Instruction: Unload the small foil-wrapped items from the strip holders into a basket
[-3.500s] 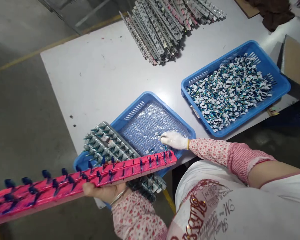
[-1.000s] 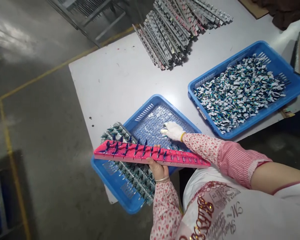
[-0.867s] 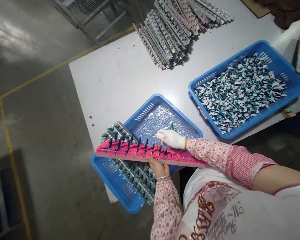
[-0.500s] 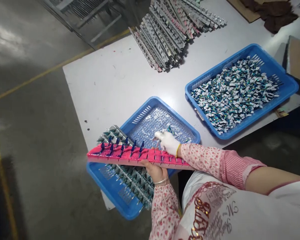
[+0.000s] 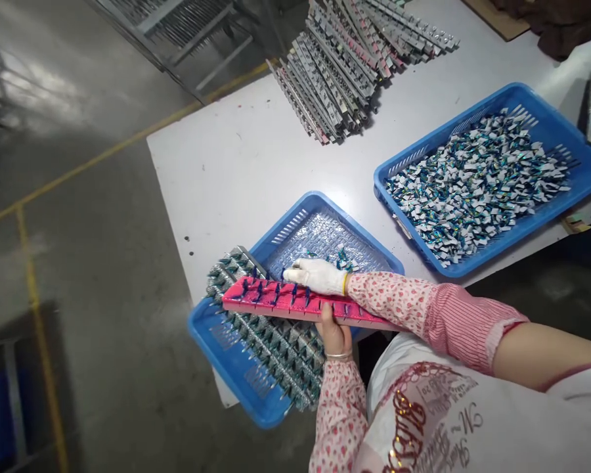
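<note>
My left hand (image 5: pixel 333 334), bare with a bracelet at the wrist, grips a long pink slotted foam strip (image 5: pixel 263 306) from its near side, thumb on top. Small dark blue pieces (image 5: pixel 293 295) stand in a row in the strip's slots. My right hand (image 5: pixel 318 274), in a white glove, is over the strip's far edge with fingers closed at a small dark blue piece (image 5: pixel 283 273); its fingertips are partly hidden. Under the strip, grey bars (image 5: pixel 270 345) carrying rows of teal pointed pieces lie across a blue basket (image 5: pixel 236 387).
A blue tray (image 5: pixel 320 197) with several small teal-and-white pieces (image 5: pixel 343 257) sits just beyond my hands. To the right, another blue basket (image 5: pixel 517 89) holds many such pieces. Grey slotted strips (image 5: pixel 329 79) are piled at the white table's (image 5: pixel 211 157) far side.
My right hand has moved left along the strip, from above the tray to the row of blue pieces. The strip has shifted right within the view, and the camera view has turned slightly.
</note>
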Tool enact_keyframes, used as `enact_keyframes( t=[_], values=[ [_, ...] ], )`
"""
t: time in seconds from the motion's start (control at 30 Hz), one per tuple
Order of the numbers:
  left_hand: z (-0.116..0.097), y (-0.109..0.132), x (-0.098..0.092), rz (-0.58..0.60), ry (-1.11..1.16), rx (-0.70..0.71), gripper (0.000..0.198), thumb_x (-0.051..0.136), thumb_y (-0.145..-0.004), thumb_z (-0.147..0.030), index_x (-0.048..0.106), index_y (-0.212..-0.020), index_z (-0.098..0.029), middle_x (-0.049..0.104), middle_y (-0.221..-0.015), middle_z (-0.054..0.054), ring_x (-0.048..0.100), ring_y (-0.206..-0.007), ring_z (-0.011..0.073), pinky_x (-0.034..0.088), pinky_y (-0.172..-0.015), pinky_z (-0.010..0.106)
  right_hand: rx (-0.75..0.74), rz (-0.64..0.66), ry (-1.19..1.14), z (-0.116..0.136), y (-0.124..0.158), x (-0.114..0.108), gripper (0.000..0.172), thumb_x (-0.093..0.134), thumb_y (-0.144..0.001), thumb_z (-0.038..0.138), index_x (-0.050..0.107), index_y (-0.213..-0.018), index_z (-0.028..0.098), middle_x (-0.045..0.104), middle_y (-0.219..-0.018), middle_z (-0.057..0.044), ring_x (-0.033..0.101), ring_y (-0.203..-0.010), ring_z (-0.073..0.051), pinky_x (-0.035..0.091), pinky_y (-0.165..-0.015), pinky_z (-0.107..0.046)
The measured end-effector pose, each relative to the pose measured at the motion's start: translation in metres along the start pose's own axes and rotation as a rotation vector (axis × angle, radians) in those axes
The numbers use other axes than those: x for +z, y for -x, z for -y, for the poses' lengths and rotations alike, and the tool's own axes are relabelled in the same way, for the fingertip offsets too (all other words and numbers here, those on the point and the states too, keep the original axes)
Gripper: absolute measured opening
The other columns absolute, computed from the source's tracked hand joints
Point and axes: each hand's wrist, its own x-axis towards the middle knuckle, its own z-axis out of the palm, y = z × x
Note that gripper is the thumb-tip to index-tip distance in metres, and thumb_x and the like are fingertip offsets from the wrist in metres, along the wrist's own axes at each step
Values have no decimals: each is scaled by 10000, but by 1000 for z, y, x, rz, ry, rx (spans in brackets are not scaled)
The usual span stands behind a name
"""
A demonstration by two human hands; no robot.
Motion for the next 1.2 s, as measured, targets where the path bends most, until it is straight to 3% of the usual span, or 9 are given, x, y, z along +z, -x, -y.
enact_keyframes(
  t=[0.23,0.43,0.63,0.7,0.77,0.87,0.93,1.07,1.2],
  values=[
    [5,11,10,41,22,11,511,699,-727,-395,545,-1206,-306,632,-1210,31,569,-1183,206,436,-1029,381,-177,-32,10,6,3,13,306,597,-834,505,665,-921,220,574,-668,40,507,-638,-106,328,-571,-213],
    [5,6,-2,42,54,-92,462,721,-692,-443,628,-1089,-225,669,-1123,79,595,-1141,230,433,-1022,409,280,-302,-363,-18,-18,9,461,393,-913,586,589,-853,173,444,-534,46,380,-460,-96,332,-470,-225],
    [9,-5,-9,-53,55,-159,411,733,-691,-417,654,-1016,-177,688,-1044,87,648,-1026,207,454,-982,396,308,-164,206,-47,-20,-24,477,468,-865,621,609,-907,168,651,-847,-87,587,-736,-184,417,-641,-280],
    [11,-7,-7,-70,56,-173,418,740,-687,-399,649,-1030,-177,688,-1044,85,655,-1003,202,460,-977,394,267,-221,319,-44,-16,-25,526,442,-870,645,619,-999,167,656,-1011,-126,600,-882,-220,426,-719,-303],
    [11,-7,-4,-61,55,-169,426,734,-696,-392,641,-1054,-181,685,-1062,86,652,-1018,204,460,-983,395,204,-232,254,-31,-11,-19,571,323,-915,661,620,-1034,188,667,-1003,-99,603,-879,-209,427,-727,-302],
    [11,-8,0,-24,52,-97,436,721,-717,-362,616,-1119,-228,662,-1159,60,613,-1116,202,444,-1017,386,106,-9,65,-6,-4,-4,660,143,-946,661,629,-974,215,667,-801,-31,586,-677,-159,411,-628,-274],
    [12,-9,2,-10,50,-54,475,730,-707,-348,601,-1152,-245,642,-1216,53,580,-1172,207,433,-1033,378,10,82,107,9,2,4,607,262,-909,707,627,-956,224,652,-759,-16,568,-637,-155,380,-588,-262],
    [13,-10,4,-53,8,-44,555,769,-659,-373,603,-1164,-215,631,-1241,97,560,-1203,235,431,-1031,377,-169,-13,334,25,14,12,470,482,-861,658,624,-924,214,642,-763,-39,578,-705,-178,344,-602,-260],
    [4,-6,9,8,13,13,591,764,-674,-362,579,-1221,-238,621,-1260,93,538,-1235,235,419,-1049,383,-143,-75,43,20,7,14,390,477,-901,563,626,-892,202,629,-752,-24,560,-670,-141,368,-595,-242]
  ],
)
